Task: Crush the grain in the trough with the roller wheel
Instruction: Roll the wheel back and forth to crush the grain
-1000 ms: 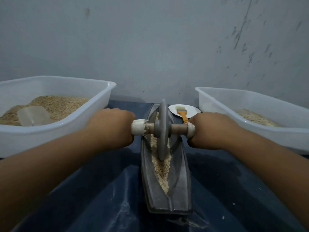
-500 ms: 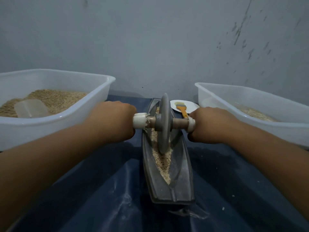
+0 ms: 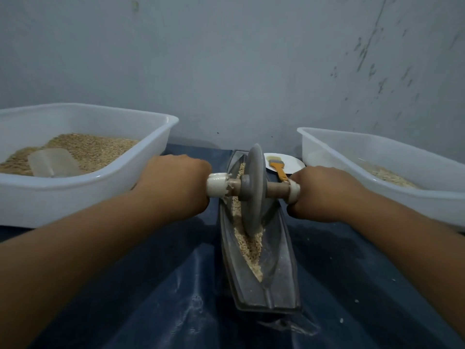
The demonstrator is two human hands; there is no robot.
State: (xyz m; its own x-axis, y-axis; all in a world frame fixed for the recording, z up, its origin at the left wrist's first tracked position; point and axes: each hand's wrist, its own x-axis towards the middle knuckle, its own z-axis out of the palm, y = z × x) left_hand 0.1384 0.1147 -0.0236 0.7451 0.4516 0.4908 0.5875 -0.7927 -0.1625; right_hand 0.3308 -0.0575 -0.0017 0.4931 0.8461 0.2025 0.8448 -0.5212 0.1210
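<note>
Gripping the two ends of the axle, the left hand [image 3: 176,183] and the right hand [image 3: 319,193] hold the roller wheel [image 3: 254,190] upright in the trough [image 3: 281,268]. Each hand is closed into a fist around its white-wrapped handle end — the left one around the left end, the right one around the right end — with the knuckles turned up and away from the camera. The grey disc stands on its edge in the far half of the long, boat-shaped trough, and its lower rim sits in the grain [image 3: 249,245], which lies as a pale strip along the bottom of the groove, in front of and behind the wheel.

The trough rests on a dark blue sheet [image 3: 141,285], with a few loose grains scattered on it at the right. On the left stands a white tub [image 3: 88,185] with a heap of grain and a translucent scoop [image 3: 54,162] lying in it. On the right is a second white tub [image 3: 392,172] with a thinner layer of grain. Behind the wheel, a small white plate [image 3: 292,163] carries a brush [image 3: 278,167] with an orange handle. A grey wall [image 3: 226,71] closes the scene behind.
</note>
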